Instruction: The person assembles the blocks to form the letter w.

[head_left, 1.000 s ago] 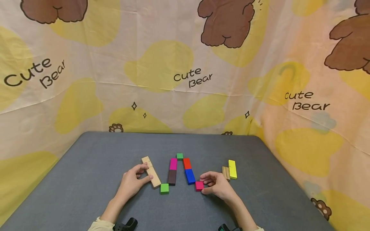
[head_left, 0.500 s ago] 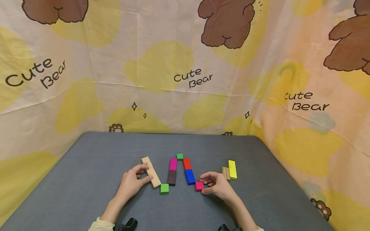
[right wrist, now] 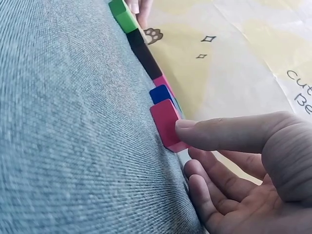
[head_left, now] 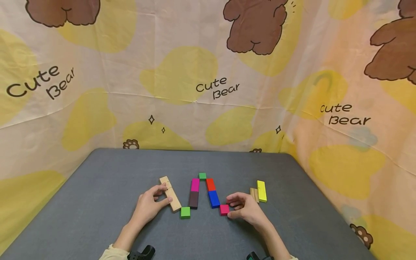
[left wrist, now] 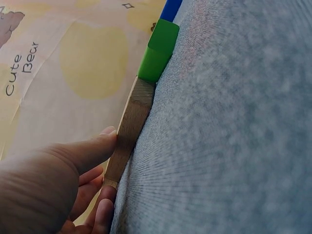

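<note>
In the head view, several blocks form a zigzag line on the table. My left hand (head_left: 149, 205) pinches a plain wooden block (head_left: 174, 200), thumb on its side and fingers around the joint with a shorter wooden block (head_left: 164, 179) behind it. A light green block (head_left: 185, 212) meets its near end. My right hand (head_left: 245, 209) is beside a pink block (head_left: 224, 209); in the right wrist view the thumb (right wrist: 209, 132) touches that block while the other fingers (right wrist: 214, 183) curl loosely below. The pink block adjoins the near end of a blue block (head_left: 213, 199).
Magenta (head_left: 195, 185) and dark brown (head_left: 193, 200) blocks make one slope, a red block (head_left: 211, 184) tops the other, and a green block (head_left: 202, 176) is at the peak. Beyond my right hand lie a yellow block (head_left: 261, 191) and a striped wooden block (head_left: 254, 194). A patterned cloth hangs behind the grey table (head_left: 123, 169).
The blocks keep their places. Both hands stay practically still, apart from a very slight shift of the right hand.
</note>
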Motion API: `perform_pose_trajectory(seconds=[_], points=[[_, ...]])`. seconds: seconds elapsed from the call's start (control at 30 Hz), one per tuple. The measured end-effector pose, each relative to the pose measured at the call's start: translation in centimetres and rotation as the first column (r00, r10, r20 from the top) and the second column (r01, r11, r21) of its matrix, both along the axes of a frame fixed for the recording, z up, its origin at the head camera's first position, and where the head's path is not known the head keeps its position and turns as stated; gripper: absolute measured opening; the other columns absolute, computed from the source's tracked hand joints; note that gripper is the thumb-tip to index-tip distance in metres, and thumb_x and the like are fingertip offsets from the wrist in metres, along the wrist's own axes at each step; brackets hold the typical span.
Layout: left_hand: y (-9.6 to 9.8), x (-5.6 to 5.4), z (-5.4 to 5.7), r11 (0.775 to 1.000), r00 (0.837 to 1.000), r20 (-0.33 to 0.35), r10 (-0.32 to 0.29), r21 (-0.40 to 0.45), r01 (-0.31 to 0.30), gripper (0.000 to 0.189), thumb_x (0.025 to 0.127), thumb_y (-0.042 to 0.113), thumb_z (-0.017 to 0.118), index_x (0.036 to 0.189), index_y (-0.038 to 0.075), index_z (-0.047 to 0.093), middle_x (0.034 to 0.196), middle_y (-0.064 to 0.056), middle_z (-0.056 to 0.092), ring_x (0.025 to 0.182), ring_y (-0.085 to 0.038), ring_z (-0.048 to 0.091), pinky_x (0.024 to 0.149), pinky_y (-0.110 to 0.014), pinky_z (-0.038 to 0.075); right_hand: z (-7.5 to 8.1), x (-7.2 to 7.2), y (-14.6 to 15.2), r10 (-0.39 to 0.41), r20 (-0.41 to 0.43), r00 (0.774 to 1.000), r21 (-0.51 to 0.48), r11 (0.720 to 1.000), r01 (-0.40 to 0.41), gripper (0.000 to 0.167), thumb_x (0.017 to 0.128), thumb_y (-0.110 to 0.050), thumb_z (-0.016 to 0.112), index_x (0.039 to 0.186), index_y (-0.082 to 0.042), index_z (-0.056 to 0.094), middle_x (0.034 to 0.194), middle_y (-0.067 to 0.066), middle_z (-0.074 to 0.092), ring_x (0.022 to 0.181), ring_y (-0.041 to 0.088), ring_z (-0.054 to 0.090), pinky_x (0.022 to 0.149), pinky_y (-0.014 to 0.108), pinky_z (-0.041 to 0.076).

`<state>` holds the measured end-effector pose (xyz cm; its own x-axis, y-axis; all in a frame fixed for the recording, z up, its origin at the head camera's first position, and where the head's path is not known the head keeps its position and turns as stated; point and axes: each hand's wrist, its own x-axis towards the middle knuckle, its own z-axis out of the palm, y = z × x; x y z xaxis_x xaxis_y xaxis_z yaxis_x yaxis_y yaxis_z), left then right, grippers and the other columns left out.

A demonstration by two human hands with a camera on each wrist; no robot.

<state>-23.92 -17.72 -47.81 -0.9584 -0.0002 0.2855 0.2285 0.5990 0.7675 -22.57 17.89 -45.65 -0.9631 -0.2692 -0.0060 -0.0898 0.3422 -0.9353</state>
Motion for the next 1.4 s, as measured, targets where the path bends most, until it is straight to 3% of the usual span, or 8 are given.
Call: perform_pose_trajectory(seconds=[0.37, 0.63, 0.83, 0.93, 1.07, 1.2, 1.4], points=[[0.0, -0.1, -0.1, 1.0, 1.0, -0.007, -0.016, 0.018, 0.016, 0.041, 0.084, 0.024, 0.081, 0.117, 0.004, 0.067, 0.131, -0.011, 0.061, 0.112, -0.03, 0.061, 0.09, -0.047, 0.051, 0.5, 0.2, 0.6, -0.039, -0.027, 0.999, 0.007, 0.999, 0.039, 0.045, 0.075, -0.003, 0.083, 0.116, 0.002, 0.065, 0.112, 0.013, 0.066, 0.099, 0.029, 0.059, 0.084, 0.034, 0.051], [0.1, -0.1, -0.1, 1.0, 1.0, -0.002, -0.015, 0.017, 0.015, 0.041, 0.084, 0.023, 0.081, 0.117, 0.003, 0.067, 0.131, -0.011, 0.061, 0.112, -0.031, 0.06, 0.091, -0.047, 0.051, 1.1, -0.1, 3.4, -0.107, -0.126, 0.986, 0.001, 0.994, 0.108, 0.04, 0.079, -0.006, 0.082, 0.115, 0.002, 0.066, 0.11, 0.019, 0.066, 0.096, 0.03, 0.061, 0.081, 0.032, 0.054], [0.1, -0.2, 0.0, 1.0, 1.0, -0.007, -0.007, 0.009, 0.007, 0.042, 0.084, 0.023, 0.081, 0.117, 0.002, 0.067, 0.131, -0.014, 0.061, 0.112, -0.032, 0.06, 0.09, -0.048, 0.051, 1.7, -1.6, 7.8, -0.123, -0.3, 0.946, 0.011, 0.991, 0.132, 0.04, 0.08, -0.008, 0.083, 0.115, 0.003, 0.066, 0.111, 0.022, 0.065, 0.099, 0.037, 0.06, 0.078, 0.028, 0.055], [0.1, -0.2, -0.1, 1.0, 1.0, -0.003, -0.007, 0.005, 0.007, 0.042, 0.084, 0.024, 0.081, 0.117, 0.002, 0.067, 0.131, -0.014, 0.061, 0.112, -0.032, 0.06, 0.09, -0.048, 0.051, 1.5, -2.5, 9.9, -0.139, -0.343, 0.929, 0.056, 0.984, 0.168, 0.042, 0.081, -0.01, 0.083, 0.117, 0.003, 0.065, 0.112, 0.02, 0.064, 0.103, 0.038, 0.058, 0.08, 0.029, 0.052], [0.1, -0.3, -0.1, 1.0, 1.0, -0.002, -0.005, 0.009, 0.005, 0.043, 0.084, 0.025, 0.082, 0.117, 0.003, 0.067, 0.132, -0.012, 0.061, 0.112, -0.03, 0.06, 0.091, -0.047, 0.051, 1.1, -3.5, 11.8, -0.134, -0.333, 0.933, 0.117, 0.976, 0.182, 0.049, 0.081, -0.015, 0.083, 0.123, 0.002, 0.062, 0.119, 0.019, 0.062, 0.109, 0.037, 0.057, 0.088, 0.039, 0.051], [0.2, -0.4, -0.1, 1.0, 1.0, -0.006, -0.008, 0.014, 0.008, 0.043, 0.083, 0.025, 0.082, 0.118, 0.004, 0.067, 0.132, -0.01, 0.061, 0.112, -0.029, 0.06, 0.091, -0.047, 0.051, 1.0, -3.9, 12.8, -0.113, -0.285, 0.952, 0.14, 0.977, 0.158, 0.061, 0.078, -0.015, 0.085, 0.131, -0.001, 0.058, 0.132, 0.02, 0.055, 0.118, 0.039, 0.051, 0.094, 0.054, 0.047], [0.2, -0.3, 0.0, 1.0, 1.0, 0.001, -0.005, 0.011, 0.005, 0.043, 0.083, 0.023, 0.082, 0.118, 0.004, 0.067, 0.133, -0.009, 0.06, 0.112, -0.029, 0.06, 0.091, -0.047, 0.051, 0.7, -4.1, 13.5, -0.064, -0.239, 0.969, 0.151, 0.983, 0.103, 0.074, 0.075, -0.013, 0.088, 0.138, -0.002, 0.051, 0.139, 0.021, 0.048, 0.123, 0.042, 0.046, 0.094, 0.055, 0.047]])
